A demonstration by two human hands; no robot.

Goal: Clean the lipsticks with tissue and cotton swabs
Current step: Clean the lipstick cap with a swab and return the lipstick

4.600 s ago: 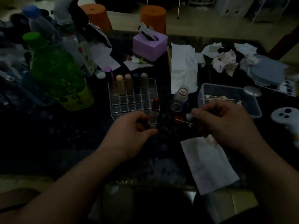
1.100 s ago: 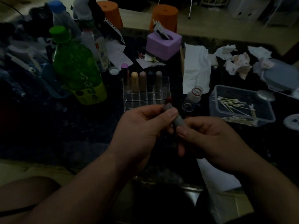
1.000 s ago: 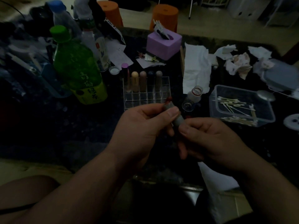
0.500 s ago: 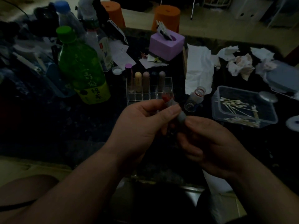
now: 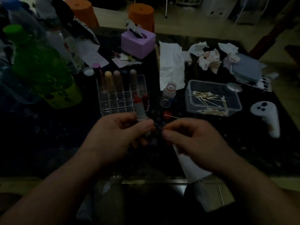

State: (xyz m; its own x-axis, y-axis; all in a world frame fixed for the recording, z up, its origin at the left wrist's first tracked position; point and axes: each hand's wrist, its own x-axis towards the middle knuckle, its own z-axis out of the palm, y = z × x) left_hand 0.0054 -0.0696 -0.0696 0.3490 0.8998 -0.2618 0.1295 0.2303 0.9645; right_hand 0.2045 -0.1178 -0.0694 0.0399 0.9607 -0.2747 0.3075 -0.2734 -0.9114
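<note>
My left hand (image 5: 120, 135) grips a silver lipstick (image 5: 140, 111) upright, its red tip bare and pointing up. My right hand (image 5: 193, 140) is just to its right, apart from it, blurred, with curled fingers; I cannot tell if it holds anything. It hovers over a flat white tissue (image 5: 190, 166) at the table's front edge. A cotton swab (image 5: 176, 117) lies just beyond its fingers, one end on a red cap (image 5: 167, 114). The clear rack (image 5: 121, 101) behind holds several lipsticks, and a clear box (image 5: 212, 98) holds cotton swabs.
A green bottle (image 5: 43, 69) and clear bottles crowd the back left. A purple tissue box (image 5: 138, 41), an unfolded tissue (image 5: 171, 65) and crumpled stained tissues (image 5: 211, 59) lie behind. A small open bottle (image 5: 168, 95) stands beside the rack. A white controller (image 5: 266, 116) lies at right.
My right hand has let go of the lipstick's base and drawn away to the right. My left hand has turned the lipstick upright. The swab and red cap have come into sight.
</note>
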